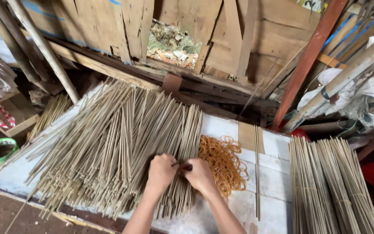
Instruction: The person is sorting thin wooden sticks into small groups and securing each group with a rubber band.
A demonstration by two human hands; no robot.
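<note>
Both the left hand (161, 171) and right hand (201, 174) pinch thin, pale bamboo sticks (109, 143); fingers clenched; orange rubber bands (224, 162) beside.

Place: a rough craft workshop
Walls: bare wooden planks (109, 21) are leaning, patched together
Bench: thin bamboo sticks (109, 143) are covering its left side
Right edge: tied stick bundles (330, 186) are lying stacked

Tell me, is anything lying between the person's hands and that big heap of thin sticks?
Nothing visible does. The left hand and right hand already rest on the heap of thin sticks; the rubber bands lie just to the right.
</note>
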